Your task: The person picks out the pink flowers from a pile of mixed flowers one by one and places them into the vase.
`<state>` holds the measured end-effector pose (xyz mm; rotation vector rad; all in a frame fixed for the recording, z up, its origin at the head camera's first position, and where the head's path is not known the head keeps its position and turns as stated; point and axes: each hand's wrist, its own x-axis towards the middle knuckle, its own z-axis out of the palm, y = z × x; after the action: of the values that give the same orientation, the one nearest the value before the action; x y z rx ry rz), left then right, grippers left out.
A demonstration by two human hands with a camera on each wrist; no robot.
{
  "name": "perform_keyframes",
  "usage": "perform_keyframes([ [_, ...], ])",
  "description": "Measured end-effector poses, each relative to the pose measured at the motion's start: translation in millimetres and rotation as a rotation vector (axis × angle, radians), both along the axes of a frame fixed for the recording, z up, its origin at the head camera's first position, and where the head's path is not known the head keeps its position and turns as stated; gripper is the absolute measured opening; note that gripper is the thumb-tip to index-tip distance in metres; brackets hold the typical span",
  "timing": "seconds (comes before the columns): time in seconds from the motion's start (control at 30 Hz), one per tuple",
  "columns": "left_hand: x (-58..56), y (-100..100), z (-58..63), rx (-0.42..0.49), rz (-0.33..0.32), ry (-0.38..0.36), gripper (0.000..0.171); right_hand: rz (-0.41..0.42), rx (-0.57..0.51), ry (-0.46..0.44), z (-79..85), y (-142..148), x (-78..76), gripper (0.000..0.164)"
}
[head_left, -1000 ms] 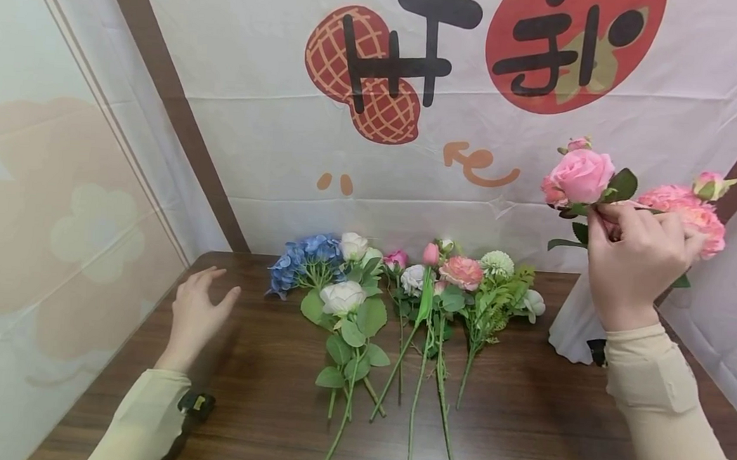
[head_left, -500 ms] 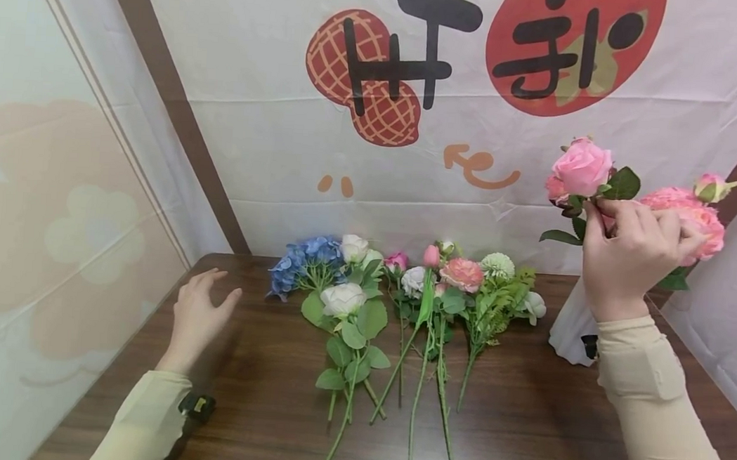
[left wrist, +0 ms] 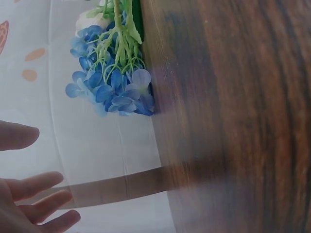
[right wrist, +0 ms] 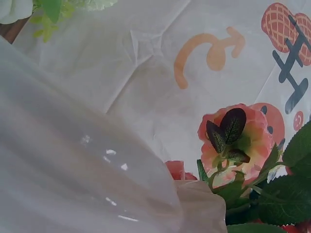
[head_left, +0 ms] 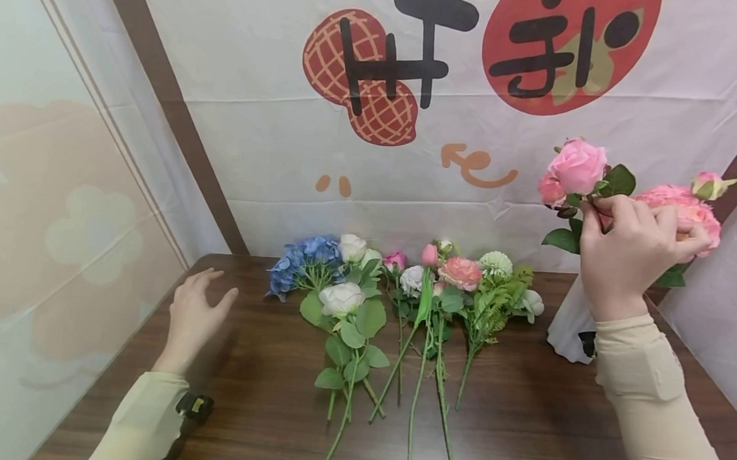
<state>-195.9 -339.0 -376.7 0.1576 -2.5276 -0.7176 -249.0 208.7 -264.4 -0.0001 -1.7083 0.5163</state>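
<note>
Thumb and fingertips of my right hand (head_left: 636, 253) pinch a pink rose (head_left: 578, 167) just below its bloom, above the white vase (head_left: 570, 327) at the table's right. Pink peonies (head_left: 711, 219) show behind that hand, which partly hides them and the vase mouth. In the right wrist view the vase (right wrist: 82, 145) fills the lower left, a coral bloom (right wrist: 252, 162) rises beyond its rim, and the hand is out of sight. My left hand (head_left: 195, 318) is held over the table's left side, fingers spread and holding nothing. A blue hydrangea (left wrist: 114, 92) is the flower nearest to it.
On the brown wooden table (head_left: 255, 420) several artificial stems lie in a row, with white roses (head_left: 342, 299), a pink tulip (head_left: 430, 255), a coral peony (head_left: 461, 273) and green fern-like leaves (head_left: 497, 308). A printed white cloth (head_left: 253, 145) hangs behind the table.
My right hand has shifted slightly left, and the pink rose and its leaves have turned a little in its fingers. My left hand and the lying flowers stay put.
</note>
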Motion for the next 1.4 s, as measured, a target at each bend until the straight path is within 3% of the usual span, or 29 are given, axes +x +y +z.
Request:
perform_keyframes([
  [0.53, -6.0, 9, 3.8, -0.004, -0.029, 0.007, 0.050, 0.010, -0.044, 0.068, -5.9, 0, 12.8, 0.021],
  [0.8, -14.6, 31, 14.5, 0.029, -0.054, 0.077, 0.046, 0.019, -0.119, 0.210, -4.7, -15, 29.4, 0.025],
  [1.03, -26.0, 59, 25.8, 0.068, -0.112, 0.198, 0.040, 0.130, -0.116, 0.329, -12.7, -43, 47.1, 0.024],
  [1.23, -35.5, 87, 33.9, 0.117, -0.132, 0.177, 0.042, 0.225, -0.032, 0.320, -23.0, -61, 51.6, 0.024],
  [1.4, -43.3, 108, 38.2, 0.149, -0.149, 0.174, 0.041, 0.286, 0.032, 0.274, -33.0, -71, 46.6, 0.024],
])
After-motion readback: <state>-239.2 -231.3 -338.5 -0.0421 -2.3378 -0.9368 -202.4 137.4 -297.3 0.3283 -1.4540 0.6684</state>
